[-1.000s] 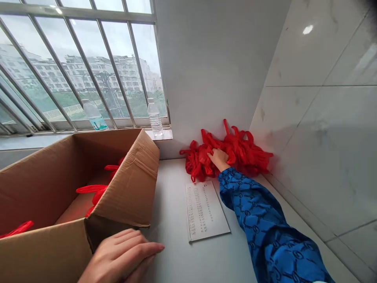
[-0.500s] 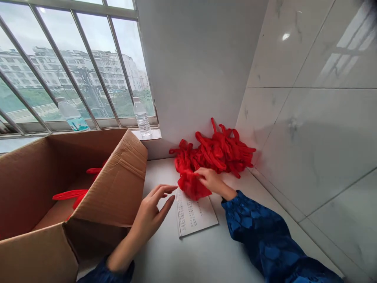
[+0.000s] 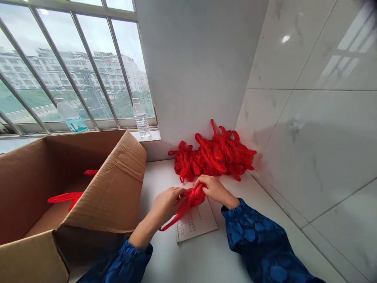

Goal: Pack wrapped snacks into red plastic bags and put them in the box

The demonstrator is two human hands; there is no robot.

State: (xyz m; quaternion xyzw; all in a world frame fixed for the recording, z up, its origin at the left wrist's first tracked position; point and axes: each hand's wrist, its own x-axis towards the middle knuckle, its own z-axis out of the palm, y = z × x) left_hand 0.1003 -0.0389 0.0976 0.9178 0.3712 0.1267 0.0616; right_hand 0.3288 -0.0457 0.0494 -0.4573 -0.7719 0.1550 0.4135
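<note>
My left hand (image 3: 165, 203) and my right hand (image 3: 212, 189) are both closed on one crumpled red plastic bag (image 3: 192, 199), held between them just above a printed paper sheet (image 3: 196, 223) on the white counter. A loop of the bag hangs down under my left hand. Behind the hands, a pile of red bags (image 3: 215, 155) lies in the corner against the wall.
An open cardboard box (image 3: 97, 200) stands at the left with red bags (image 3: 66, 196) inside. Two water bottles, one (image 3: 140, 118) and another (image 3: 70, 116), stand on the windowsill. A tiled wall (image 3: 309, 129) closes the right side.
My right hand pulled one red bag off the pile toward me, over the paper. My left hand left the box's side and took hold of the same bag.
</note>
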